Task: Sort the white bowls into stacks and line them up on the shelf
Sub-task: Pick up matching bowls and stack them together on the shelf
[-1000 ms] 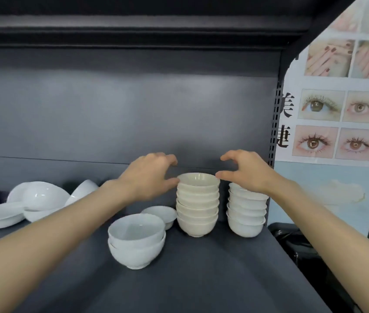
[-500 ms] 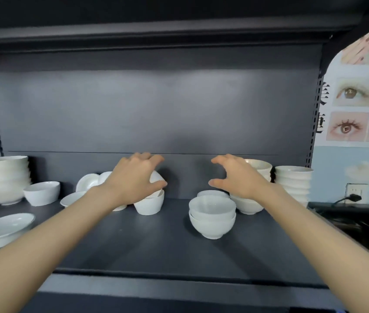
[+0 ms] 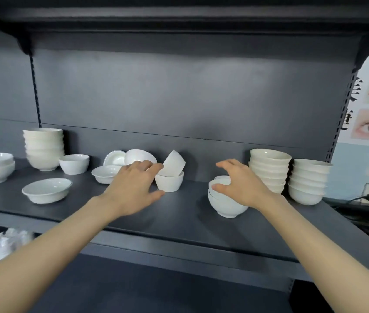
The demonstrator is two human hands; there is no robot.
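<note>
Left hand [image 3: 133, 184] and right hand [image 3: 240, 185] hover with fingers spread, holding nothing, above the dark shelf [image 3: 179, 222]. Tall bowl stacks [image 3: 268, 170] stand at its right end; the right hand is over a two-bowl stack [image 3: 224, 206], the left just beside a tilted bowl [image 3: 174, 162].
</note>
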